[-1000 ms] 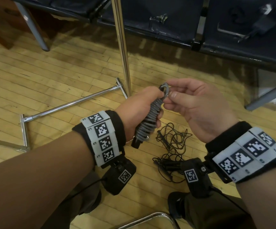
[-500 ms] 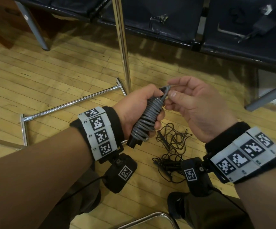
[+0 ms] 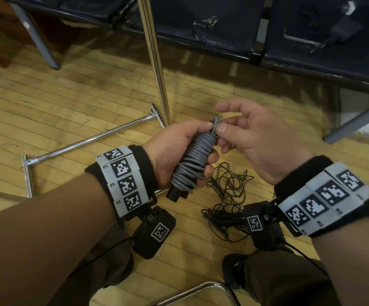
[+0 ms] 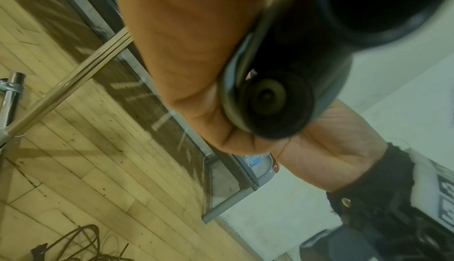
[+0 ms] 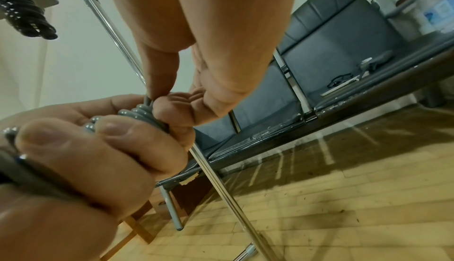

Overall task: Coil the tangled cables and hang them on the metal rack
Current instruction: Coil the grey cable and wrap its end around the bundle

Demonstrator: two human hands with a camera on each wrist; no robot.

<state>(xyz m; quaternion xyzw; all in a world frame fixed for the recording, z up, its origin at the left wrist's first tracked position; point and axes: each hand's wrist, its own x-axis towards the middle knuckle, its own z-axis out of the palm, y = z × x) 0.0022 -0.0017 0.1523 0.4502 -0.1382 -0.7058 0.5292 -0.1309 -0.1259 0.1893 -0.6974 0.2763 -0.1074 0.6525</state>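
Grey cable coil in your hands

Your left hand (image 3: 174, 151) grips the grey cable coil (image 3: 193, 160); your right hand (image 3: 254, 140) pinches its top end. Black tangled cable (image 3: 227, 195) sits on the floor.

Dim, warm indoor light; wrist views blurred up close, edges warped.

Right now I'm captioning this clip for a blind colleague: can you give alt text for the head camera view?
The left hand grips a tightly wound grey cable bundle while the right hand pinches its top end. Below them, a tangled thin black cable lies on the wooden plank floor, beside a chrome metal rack.
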